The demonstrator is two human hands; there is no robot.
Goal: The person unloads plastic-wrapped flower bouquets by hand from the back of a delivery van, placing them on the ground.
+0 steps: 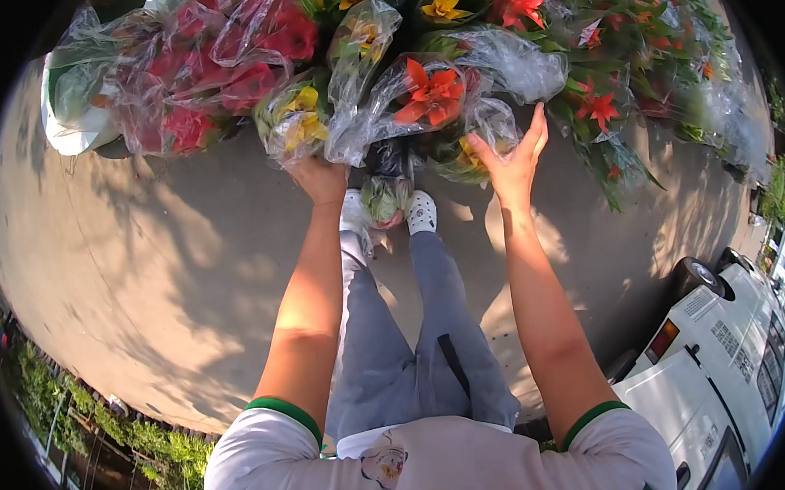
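My left hand (321,179) is at the lower edge of a plastic-wrapped yellow bromeliad (305,125), its fingers curled into the wrap and partly hidden by it. On the other side, my right hand (514,160) has thumb and fingers spread. Its thumb is against the clear wrap of another yellow-flowered plant (468,157). Between and above my hands stands a wrapped orange-red bromeliad (429,92). Below it, close to my shoes, is a small wrapped plant (387,199) with green leaves.
Wrapped pinkish-red plants (223,67) crowd the left, beside a white wrapper (70,111). More red and orange bromeliads (598,105) spread to the right. I stand on sunlit pavement (189,256) in white clogs (421,212). A white vehicle (727,352) is parked at lower right.
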